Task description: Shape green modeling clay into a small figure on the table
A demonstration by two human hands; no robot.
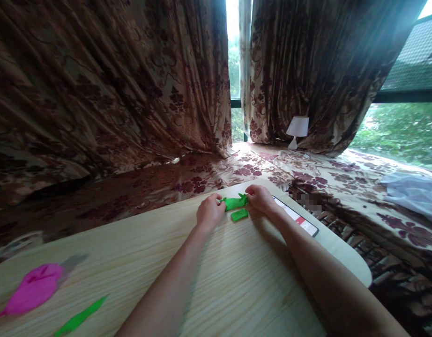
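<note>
Near the far edge of the table, a long bright green piece of modelling clay (233,203) lies between my two hands, with small points sticking up at its right end. My left hand (210,211) pinches its left end. At the right end, the fingers of my right hand (260,196) close on it. Just in front sits a smaller green clay block (239,215), apart from both hands. The exact fingertip contact is partly hidden by the fingers.
A phone (296,216) with a lit screen lies beside my right forearm on the wooden table (237,281). At the left are a pink clay lump (35,289) and a pointed green clay strip (81,316). A white lamp (298,127) stands beyond, near curtains.
</note>
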